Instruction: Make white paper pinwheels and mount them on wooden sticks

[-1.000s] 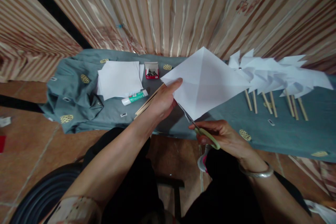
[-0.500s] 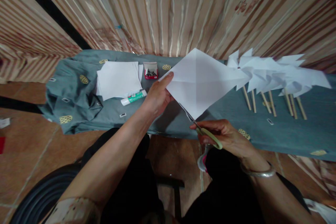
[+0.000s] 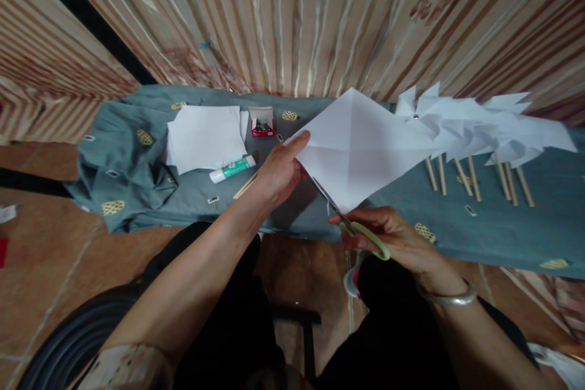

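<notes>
My left hand (image 3: 281, 170) pinches the left corner of a creased white paper sheet (image 3: 351, 146), thumb on top. The sheet is held up like a diamond above the cloth, its fold lines crossing in the middle. In my right hand (image 3: 388, 234) is a pair of scissors (image 3: 365, 236) with pale green handles. Their blades point up and left along the sheet's lower left edge, close to the bottom corner. A thin sliver of paper (image 3: 328, 207) hangs by the blades. Whether the blades are parted is hard to see.
Paper pinwheels (image 3: 479, 122) on wooden sticks lie overlapping on the right of the grey-green cloth (image 3: 503, 231). On the left are a stack of white paper (image 3: 205, 137), a glue stick (image 3: 232, 169), a small red box of metal pins (image 3: 262, 122) and thin sticks (image 3: 245, 186). A striped curtain (image 3: 292, 24) hangs behind.
The sheet and my left hand have shifted slightly right. The scissors have moved a little with them, and a thin paper sliver now hangs by the blades. Sticks beside my left forearm have come into view.
</notes>
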Motion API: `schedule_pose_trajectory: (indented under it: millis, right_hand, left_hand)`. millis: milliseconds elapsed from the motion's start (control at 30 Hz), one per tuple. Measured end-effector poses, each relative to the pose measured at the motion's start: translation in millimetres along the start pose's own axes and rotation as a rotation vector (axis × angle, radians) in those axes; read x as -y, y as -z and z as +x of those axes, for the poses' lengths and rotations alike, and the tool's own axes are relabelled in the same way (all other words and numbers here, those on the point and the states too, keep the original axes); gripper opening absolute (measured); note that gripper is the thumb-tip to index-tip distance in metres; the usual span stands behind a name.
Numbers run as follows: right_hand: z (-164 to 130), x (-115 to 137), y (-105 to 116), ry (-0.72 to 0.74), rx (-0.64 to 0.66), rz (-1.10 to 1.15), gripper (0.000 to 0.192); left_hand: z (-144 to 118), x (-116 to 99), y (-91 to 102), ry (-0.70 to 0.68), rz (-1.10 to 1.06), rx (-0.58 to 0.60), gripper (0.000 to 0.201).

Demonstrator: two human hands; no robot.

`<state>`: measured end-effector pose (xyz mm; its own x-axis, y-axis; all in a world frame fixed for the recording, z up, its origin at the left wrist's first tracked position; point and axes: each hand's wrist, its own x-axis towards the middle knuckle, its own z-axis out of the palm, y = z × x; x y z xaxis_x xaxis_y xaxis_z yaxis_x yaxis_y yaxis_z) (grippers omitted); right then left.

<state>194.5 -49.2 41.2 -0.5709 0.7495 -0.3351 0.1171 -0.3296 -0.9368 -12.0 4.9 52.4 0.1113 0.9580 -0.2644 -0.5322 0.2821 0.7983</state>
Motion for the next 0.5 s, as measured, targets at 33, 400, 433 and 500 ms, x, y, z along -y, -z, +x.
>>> schedule_pose_trajectory:
  millis: [33,400,433,500]
  right_hand:
    - [0.1,0.0,-0.2,0.002,-0.003,0.000,0.052]
    - [0.6,-0.6,0.7,-0.054,-0.001,0.048,0.048]
    - [0.7,-1.3,1.1,-0.059,0.000,0.053,0.046]
    - [0.8,-2.2,1.5,-0.065,0.003,0.066,0.044]
  left_hand:
    - [-0.3,0.1,-0.3,0.001,-0.002,0.001,0.027]
    - [0.7,0.7,-0.2,0.007,-0.002,-0.033,0.029]
    - [0.9,0.8,-0.1,0.005,0.000,-0.031,0.029]
    - [1.2,1.1,0.3,0.000,0.006,-0.029,0.029]
